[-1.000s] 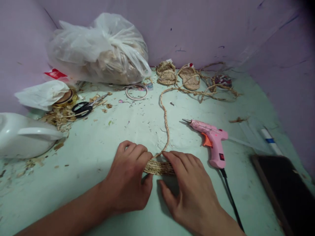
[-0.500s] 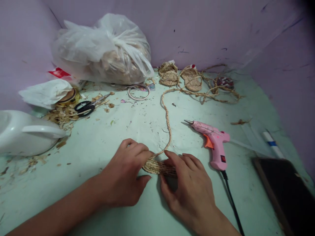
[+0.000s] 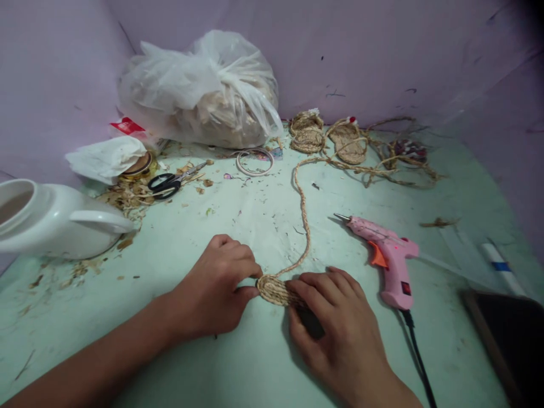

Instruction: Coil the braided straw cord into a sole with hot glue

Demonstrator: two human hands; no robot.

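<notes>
Coiled braid mat [image 3: 275,290] lies between both hands: left hand [image 3: 215,294] pinches its left edge, right hand [image 3: 340,334] fingers press its right; braided cord [image 3: 304,218] trails away.

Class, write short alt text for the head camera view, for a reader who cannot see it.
Left hand and right hand press a coiled braided rope piece on a green table. A pink glue gun lies to the right, scissors and a plastic bag behind.
</notes>
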